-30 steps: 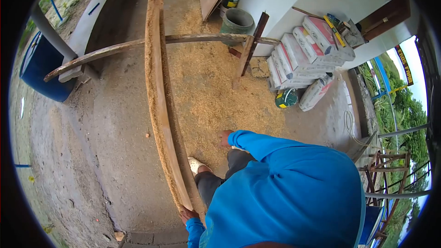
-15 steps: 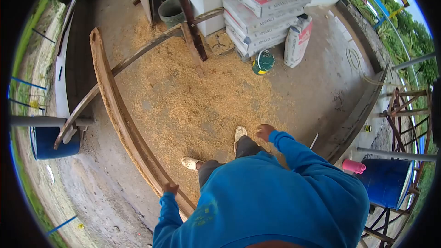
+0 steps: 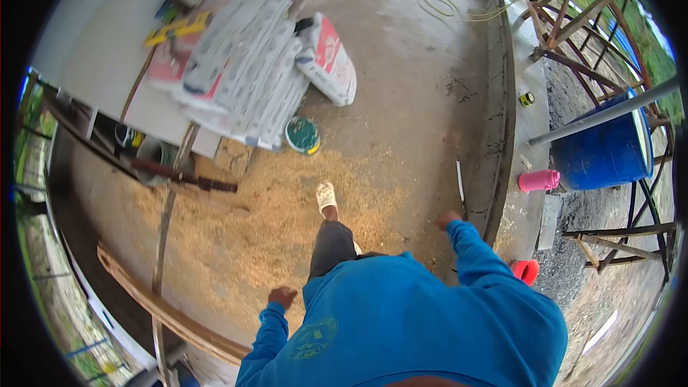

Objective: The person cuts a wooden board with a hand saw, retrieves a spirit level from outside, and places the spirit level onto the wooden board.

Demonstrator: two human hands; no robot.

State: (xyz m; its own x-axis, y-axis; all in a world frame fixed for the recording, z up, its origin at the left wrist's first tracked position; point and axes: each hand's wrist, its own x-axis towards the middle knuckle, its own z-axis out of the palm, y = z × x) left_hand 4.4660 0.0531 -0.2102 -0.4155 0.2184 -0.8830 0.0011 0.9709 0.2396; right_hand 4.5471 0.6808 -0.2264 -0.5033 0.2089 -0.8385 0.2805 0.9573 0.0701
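Observation:
My left hand (image 3: 284, 297) hangs over the shaving-strewn floor (image 3: 236, 244), loosely open with nothing in it. A long wooden beam (image 3: 168, 319) lies below and left of it, apart from the fingers. My right hand (image 3: 449, 219) is held out to the right, slightly blurred, its fingers loosely apart and holding nothing I can see. Close above it in view is a thin white strip (image 3: 460, 179) near the low concrete edge; whether they touch is unclear. One foot in a cream clog (image 3: 326, 199) is forward; the other is mostly hidden under my blue sweatshirt.
Stacked cement bags (image 3: 240, 57) carry a yellow level (image 3: 179, 29); one bag (image 3: 327, 61) stands beside them. A green bucket (image 3: 302, 135) sits in front. A long pole (image 3: 163, 244) crosses the beam. Beyond the low ledge (image 3: 499, 107) are a pink bottle (image 3: 539, 180) and blue barrel (image 3: 602, 147).
My view has turned right, so the bags and beam shift left. My left hand has come away from beside the beam. One foot has stepped forward, and my right hand appears farther right.

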